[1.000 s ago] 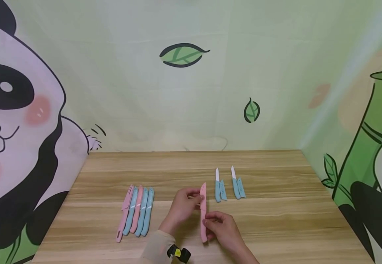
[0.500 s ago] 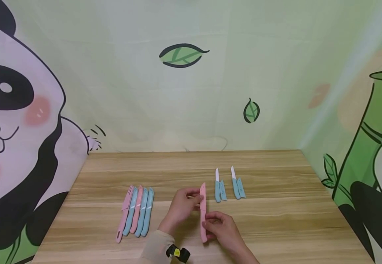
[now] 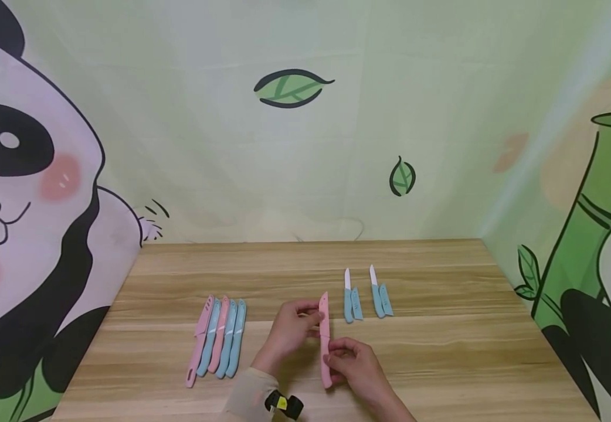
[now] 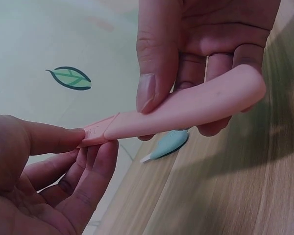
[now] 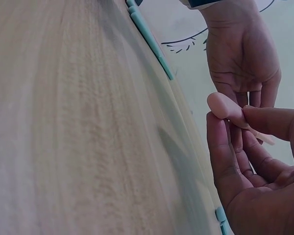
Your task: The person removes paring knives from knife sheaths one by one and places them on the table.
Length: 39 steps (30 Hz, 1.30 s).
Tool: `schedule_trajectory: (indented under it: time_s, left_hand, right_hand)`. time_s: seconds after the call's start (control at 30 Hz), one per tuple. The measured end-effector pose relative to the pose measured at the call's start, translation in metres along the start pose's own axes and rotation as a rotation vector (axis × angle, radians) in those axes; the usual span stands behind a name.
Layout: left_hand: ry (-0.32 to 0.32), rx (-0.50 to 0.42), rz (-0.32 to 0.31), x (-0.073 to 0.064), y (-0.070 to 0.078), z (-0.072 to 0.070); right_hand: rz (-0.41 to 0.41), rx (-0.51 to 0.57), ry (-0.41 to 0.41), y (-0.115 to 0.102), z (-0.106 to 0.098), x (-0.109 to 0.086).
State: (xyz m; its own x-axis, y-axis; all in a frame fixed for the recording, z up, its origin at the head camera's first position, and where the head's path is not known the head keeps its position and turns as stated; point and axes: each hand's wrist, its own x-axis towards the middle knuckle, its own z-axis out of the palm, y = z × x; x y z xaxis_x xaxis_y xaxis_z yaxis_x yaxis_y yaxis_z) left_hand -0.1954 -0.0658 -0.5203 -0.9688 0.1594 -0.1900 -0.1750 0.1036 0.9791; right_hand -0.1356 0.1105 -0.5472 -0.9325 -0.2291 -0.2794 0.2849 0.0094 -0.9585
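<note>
We see smooth plastic on the long, rounded pink knife handle, with a soft satin sheen. The pink plastic sheath joined to it looks matt, finely marked on its surface. Two small teal-handled knives look like smooth plastic at the grip; whether their white blades are ceramic or coated metal, we cannot tell. Under them we find a brown wood-grain tabletop, smooth and faintly satiny. The pale green printed backdrop looks like matt, lightly creased cloth, and the beige sleeve is matt cloth too.
</note>
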Motion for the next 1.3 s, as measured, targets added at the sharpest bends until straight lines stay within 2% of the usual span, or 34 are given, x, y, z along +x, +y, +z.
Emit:
schedule_trajectory:
  time_s: [0.23,0.67,0.9,1.3]
  left_hand:
    - [-0.011,-0.007,0.012,-0.0013,0.0006,0.0002]
    - [0.005,-0.018,0.016,-0.0013,0.0011,0.0015]
    - [0.011,-0.035,0.038,-0.0017,0.0001,0.0038]
    - [0.008,-0.001,0.0,-0.003,0.0002,0.0032]
  right_hand:
    - [0.006,-0.003,-0.004,0.0015,-0.001,0.0004]
    - [-0.014,0.025,-0.035,0.0015,-0.0017,-0.0005]
    - [0.003,0.033,-0.062,0.0008,-0.0005,-0.0006]
    - [0.016,0.02,-0.078,0.004,-0.0029,-0.0014]
